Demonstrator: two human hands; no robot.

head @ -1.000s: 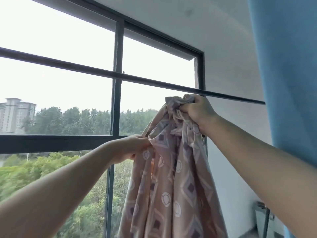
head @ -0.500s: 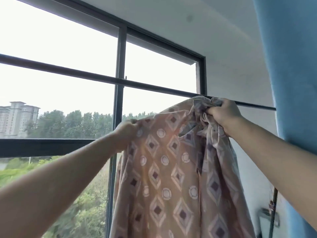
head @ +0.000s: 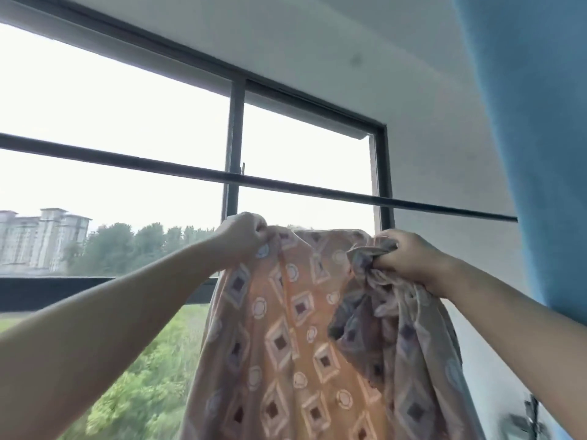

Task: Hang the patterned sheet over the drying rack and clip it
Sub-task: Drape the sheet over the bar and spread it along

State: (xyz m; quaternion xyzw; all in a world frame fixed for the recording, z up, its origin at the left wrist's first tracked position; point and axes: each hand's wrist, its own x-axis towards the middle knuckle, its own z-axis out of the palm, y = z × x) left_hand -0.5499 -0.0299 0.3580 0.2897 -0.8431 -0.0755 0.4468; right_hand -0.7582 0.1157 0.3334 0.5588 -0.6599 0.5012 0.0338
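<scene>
1. The left hand (head: 243,236) is raised, fingers curled tight round the top edge of the patterned sheet (head: 286,338).
2. The right hand (head: 409,258) grips a bunched wad of the same sheet, fist closed on it.
3. The sheet hangs between both hands, below the dark rod (head: 317,187), not over it.
4. A blue cloth (head: 533,122) hangs at the right.

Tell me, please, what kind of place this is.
Probably an enclosed balcony of a high-floor flat: a large window looks down on treetops and apartment blocks, a drying rod runs in front, and blue cloth hangs at right.
</scene>
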